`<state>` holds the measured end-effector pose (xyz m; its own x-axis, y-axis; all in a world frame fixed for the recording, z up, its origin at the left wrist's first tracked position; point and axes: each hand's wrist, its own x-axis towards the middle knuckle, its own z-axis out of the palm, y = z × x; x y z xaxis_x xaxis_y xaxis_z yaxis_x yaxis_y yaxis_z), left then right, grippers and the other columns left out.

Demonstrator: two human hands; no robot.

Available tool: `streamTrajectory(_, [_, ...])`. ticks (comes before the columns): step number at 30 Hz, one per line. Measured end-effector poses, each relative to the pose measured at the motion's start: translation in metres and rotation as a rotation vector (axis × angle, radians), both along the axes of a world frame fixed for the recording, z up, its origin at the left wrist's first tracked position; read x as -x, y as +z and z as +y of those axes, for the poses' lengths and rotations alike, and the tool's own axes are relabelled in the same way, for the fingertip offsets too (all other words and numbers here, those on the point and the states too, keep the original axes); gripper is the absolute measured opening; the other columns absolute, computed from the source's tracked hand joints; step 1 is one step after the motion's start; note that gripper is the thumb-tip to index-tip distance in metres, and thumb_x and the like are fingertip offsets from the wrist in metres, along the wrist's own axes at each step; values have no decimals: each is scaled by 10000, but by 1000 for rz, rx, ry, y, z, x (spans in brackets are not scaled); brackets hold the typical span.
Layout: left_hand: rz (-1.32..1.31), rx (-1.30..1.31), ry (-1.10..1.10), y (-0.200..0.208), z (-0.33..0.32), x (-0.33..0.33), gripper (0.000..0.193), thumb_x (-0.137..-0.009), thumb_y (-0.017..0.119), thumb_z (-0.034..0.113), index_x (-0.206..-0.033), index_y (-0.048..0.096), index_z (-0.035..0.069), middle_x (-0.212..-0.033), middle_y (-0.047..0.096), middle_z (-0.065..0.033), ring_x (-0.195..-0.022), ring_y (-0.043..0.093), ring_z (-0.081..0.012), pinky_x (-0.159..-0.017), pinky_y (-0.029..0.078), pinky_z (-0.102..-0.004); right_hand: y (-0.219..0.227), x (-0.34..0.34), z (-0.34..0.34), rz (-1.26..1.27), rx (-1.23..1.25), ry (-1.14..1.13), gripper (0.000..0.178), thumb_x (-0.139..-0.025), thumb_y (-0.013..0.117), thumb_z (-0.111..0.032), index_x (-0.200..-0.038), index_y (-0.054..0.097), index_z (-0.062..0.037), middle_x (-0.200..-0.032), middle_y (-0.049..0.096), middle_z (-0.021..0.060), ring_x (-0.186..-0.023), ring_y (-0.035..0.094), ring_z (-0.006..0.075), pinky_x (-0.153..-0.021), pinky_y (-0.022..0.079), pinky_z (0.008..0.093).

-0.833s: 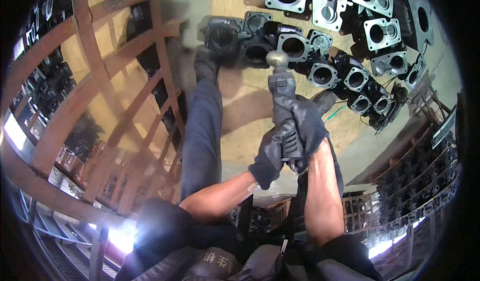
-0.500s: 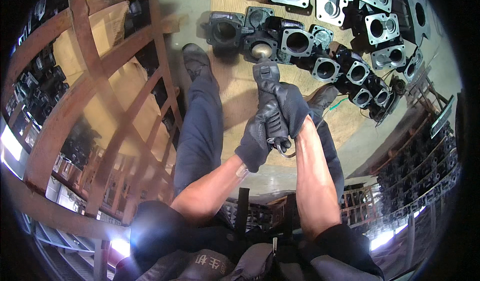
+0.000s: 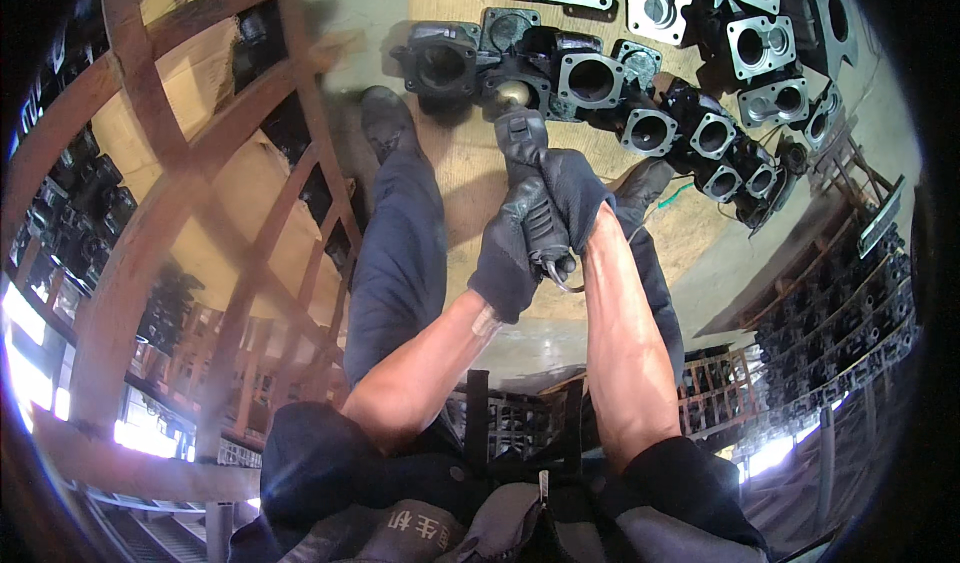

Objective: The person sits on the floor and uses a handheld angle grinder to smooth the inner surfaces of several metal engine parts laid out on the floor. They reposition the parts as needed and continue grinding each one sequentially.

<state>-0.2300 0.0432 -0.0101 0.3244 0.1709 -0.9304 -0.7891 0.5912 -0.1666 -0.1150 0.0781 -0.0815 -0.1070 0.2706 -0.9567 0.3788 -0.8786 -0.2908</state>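
Note:
Both hands wear dark gloves and wrap round a black angle grinder (image 3: 524, 149). My left hand (image 3: 507, 253) grips its rear body near the cord, while my right hand (image 3: 575, 195) clasps it farther forward on the right side. At the tool's far end a round brass-coloured disc (image 3: 513, 93) lies against a dark cast metal housing (image 3: 533, 79), covering part of its flange. Left of it is another dark housing (image 3: 440, 66) with a round bore. To the right stands a housing with a bright machined square flange (image 3: 590, 81).
Several more castings with shiny flanges (image 3: 652, 131) crowd the far right on a wooden board (image 3: 470, 218). A rusty steel lattice frame (image 3: 190, 163) rises along my left. My shoes (image 3: 388, 123) flank the work. Stacked dark castings (image 3: 840, 303) fill the right background.
The grinder and both hands have shifted slightly farther away and a little left. The disc now sits higher on the dark housing's flange. My grip looks the same.

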Motion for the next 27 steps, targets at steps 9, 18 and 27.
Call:
streamTrajectory(9, [-12,10,-65,25,4,4,324,-928,495,296,-1115,525,33,-905,629,-78,-633,638,-200,-481,564,-348,26,1,8,58,-207,258,227,-895,515,-155,-1003,626,12,-814,658,163,-737,633,228,-678,490,321])
streamTrajectory(18, [-9,42,-44,0,22,6,298,-946,465,302,-1083,555,54,-883,631,-73,-620,623,-186,-484,540,-320,29,17,50,-49,238,-41,224,-867,504,-133,-990,637,-1,-896,630,259,-837,639,368,-692,499,384])
streamTrajectory(27, [69,97,-89,31,22,0,323,-953,459,332,-1070,549,46,-848,617,-64,-600,617,-177,-460,540,-311,60,17,52,4,164,-37,252,-882,491,-171,-994,623,12,-931,612,277,-900,632,341,-743,486,368])
